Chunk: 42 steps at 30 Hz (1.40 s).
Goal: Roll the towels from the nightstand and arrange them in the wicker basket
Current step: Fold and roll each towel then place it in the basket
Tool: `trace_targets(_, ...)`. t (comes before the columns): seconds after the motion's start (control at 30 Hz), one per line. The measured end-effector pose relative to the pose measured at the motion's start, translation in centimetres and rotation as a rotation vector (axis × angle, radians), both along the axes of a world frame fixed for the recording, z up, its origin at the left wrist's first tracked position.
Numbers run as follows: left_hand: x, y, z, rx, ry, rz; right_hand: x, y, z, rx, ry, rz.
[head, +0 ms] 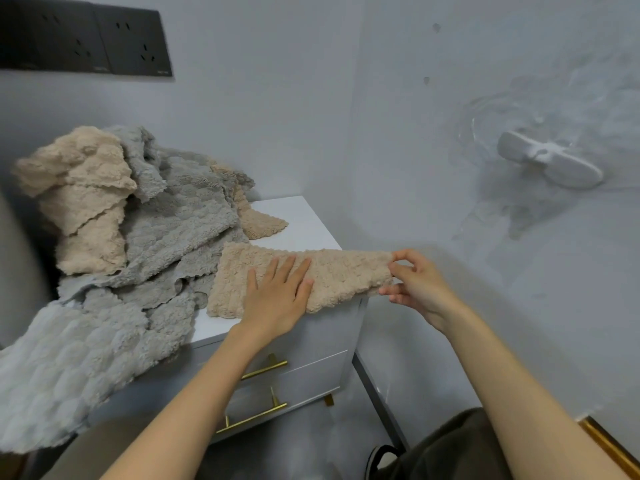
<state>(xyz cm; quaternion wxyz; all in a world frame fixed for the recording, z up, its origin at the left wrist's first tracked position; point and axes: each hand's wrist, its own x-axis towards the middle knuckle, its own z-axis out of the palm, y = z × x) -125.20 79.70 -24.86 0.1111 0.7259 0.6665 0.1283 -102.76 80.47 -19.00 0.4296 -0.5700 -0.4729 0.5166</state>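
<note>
A folded beige fluffy towel (339,271) lies along the front edge of the white nightstand (304,223). My left hand (280,296) presses flat on its middle with straight fingers. My right hand (412,282) pinches the towel's right end, which sticks out past the nightstand's corner. To the left sits a heap of grey towels (180,230) and beige towels (83,195); one grey towel (59,375) hangs off the front. No wicker basket is in view.
The nightstand has two drawers with gold handles (265,370) and stands in a grey wall corner. Black wall sockets (86,39) are at the upper left. A white fitting (550,164) sticks out of the right wall. My knee and shoe (384,457) are below.
</note>
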Motion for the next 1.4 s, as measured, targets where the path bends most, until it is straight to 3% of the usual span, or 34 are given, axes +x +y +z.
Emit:
trace_targets(0.13, -0.1, 0.0, -0.1, -0.004, 0.013, -0.005, -0.3, -0.3, 0.2, -0.106, 0.064, 0.084)
trace_targets(0.3, -0.1, 0.0, -0.1, 0.001, 0.005, -0.005, -0.9, -0.7, -0.7, -0.15, -0.213, 0.166)
trace_targets(0.37, -0.1, 0.0, -0.1, 0.0, 0.006, -0.004, -1.0, -0.5, -1.1, -0.167, -0.244, 0.125)
trace_targets(0.47, -0.2, 0.1, -0.1, -0.005, -0.001, -0.002, -0.9, -0.1, -1.1, -0.033, -0.275, -0.027)
trace_targets(0.67, -0.5, 0.1, 0.3, -0.019, -0.083, -0.023, -1.2, -0.1, 0.3, 0.19, 0.065, 0.124)
trace_targets(0.73, -0.6, 0.1, 0.3, -0.015, -0.09, -0.026, -0.9, 0.0, -0.1, 0.272, -0.108, 0.133)
trace_targets(0.83, -0.9, -0.1, 0.1, 0.002, -0.027, -0.019, 0.5, 1.1, -1.5, 0.465, -0.692, 0.077)
trace_targets(0.9, -1.0, -0.2, 0.0, 0.007, 0.021, -0.026, 1.1, 1.2, -1.8, 0.419, -0.928, 0.103)
trace_targets(0.97, -1.0, -0.3, -0.1, 0.001, 0.038, -0.032, 1.2, 0.9, -1.6, 0.274, -0.879, 0.107)
trace_targets(1.1, -0.9, -0.4, 0.0, -0.003, 0.053, -0.014, 0.1, 0.4, -0.9, -0.151, -0.247, 0.08)
trace_targets(1.17, -0.8, -0.5, -0.1, -0.007, 0.071, 0.004, -0.4, 0.4, -0.7, -0.305, -0.086, 0.147)
trace_targets(1.3, -0.8, -0.5, -0.1, -0.025, 0.102, 0.012, -1.3, 1.3, -1.4, -0.355, -0.015, 0.071)
trace_targets(1.4, -0.8, -0.4, 0.0, -0.035, 0.099, 0.003, -1.4, 2.2, -0.9, -0.334, 0.195, 0.009)
